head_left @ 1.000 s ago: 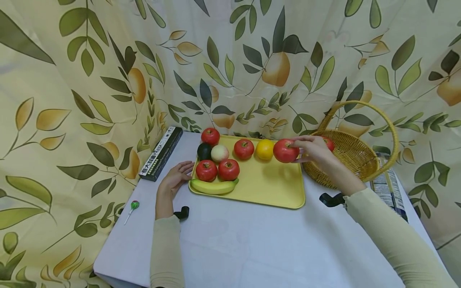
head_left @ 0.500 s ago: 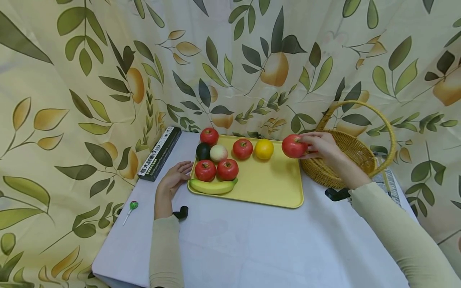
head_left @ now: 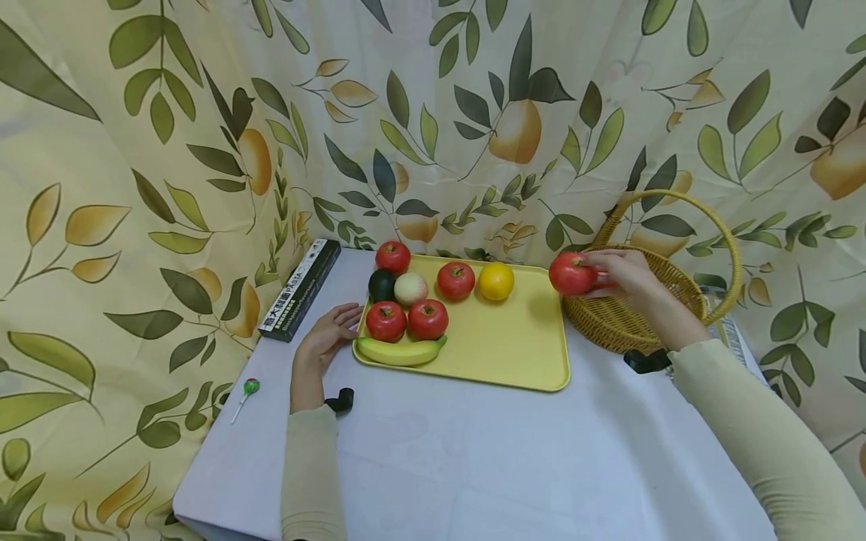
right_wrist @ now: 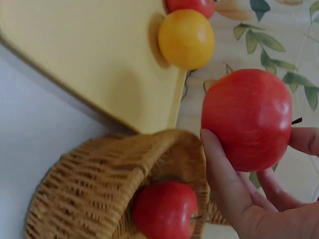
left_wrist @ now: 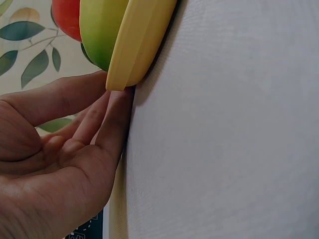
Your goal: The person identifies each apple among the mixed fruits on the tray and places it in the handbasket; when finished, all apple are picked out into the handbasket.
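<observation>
A red apple [head_left: 567,273] is held up in my right hand [head_left: 625,276], between thumb and fingers. It hangs above the gap between the yellow tray [head_left: 504,353] and the wicker basket [head_left: 612,330]. Inside the basket lies another red apple [right_wrist: 167,209], mostly hidden by the hand in the head view. My left hand [head_left: 329,330] pinches the tray's left edge, its thumb and fingertips meeting at the rim beside the banana [head_left: 401,351]. On the tray stand several red apples [head_left: 428,319], a pale peach [head_left: 410,288], a dark green avocado-like fruit [head_left: 382,284] and an orange [head_left: 496,281].
A black pasta box [head_left: 300,291] lies left of the tray. Nearer the table's left edge is a green lollipop [head_left: 251,386]. The basket's tall handle [head_left: 732,255] arches above it on the right, and a patterned curtain [head_left: 433,120] hangs behind the table.
My right hand has moved to the right with the apple, from over the tray's right side toward the basket. My left hand has stayed at the tray's edge.
</observation>
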Available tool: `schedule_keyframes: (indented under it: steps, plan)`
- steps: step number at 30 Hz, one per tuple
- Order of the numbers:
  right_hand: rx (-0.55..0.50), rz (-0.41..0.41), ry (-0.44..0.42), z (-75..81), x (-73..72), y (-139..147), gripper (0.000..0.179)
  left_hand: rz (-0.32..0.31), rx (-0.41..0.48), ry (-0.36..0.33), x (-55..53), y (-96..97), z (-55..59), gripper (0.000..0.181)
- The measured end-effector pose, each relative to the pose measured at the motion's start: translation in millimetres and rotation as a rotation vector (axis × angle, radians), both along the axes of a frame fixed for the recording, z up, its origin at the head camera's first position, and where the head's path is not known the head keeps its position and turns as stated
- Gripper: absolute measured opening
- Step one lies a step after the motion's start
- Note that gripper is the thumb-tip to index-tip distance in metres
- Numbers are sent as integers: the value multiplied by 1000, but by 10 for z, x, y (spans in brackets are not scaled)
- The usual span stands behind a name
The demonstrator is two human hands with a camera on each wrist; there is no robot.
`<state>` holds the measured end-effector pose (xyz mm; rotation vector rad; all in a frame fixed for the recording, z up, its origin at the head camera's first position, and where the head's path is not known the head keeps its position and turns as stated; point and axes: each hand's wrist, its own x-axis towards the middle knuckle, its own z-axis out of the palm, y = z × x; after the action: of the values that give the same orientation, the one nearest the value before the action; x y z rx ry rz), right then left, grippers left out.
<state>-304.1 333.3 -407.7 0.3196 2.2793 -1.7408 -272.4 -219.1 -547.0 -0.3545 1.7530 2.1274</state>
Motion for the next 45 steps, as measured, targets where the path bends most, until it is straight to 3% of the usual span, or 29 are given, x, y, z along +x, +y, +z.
schedule_keyframes:
  steps: [4,7,13,23,30,38,45]
  plan:
    - [63,-10,9,-42,3,98,58,2,2,-1,-2,1,-1,80]
    - [90,-39,8,-82,5,172,49,3,5,-1,-3,5,1,80]
    - [70,-98,-8,-122,-12,281,39,-1,2,-6,-4,-3,-9,80]
    - [25,-124,-41,-181,-25,454,32,-4,8,1,-11,-14,-39,80]
    - [54,-125,-70,-258,-15,528,35,-4,7,5,-19,-16,-42,80]
    - [81,-123,-64,-315,-61,480,58,-4,4,1,-4,-27,-19,80]
    - [113,-148,-79,-360,-117,434,46,-18,-7,5,13,-16,0,79]
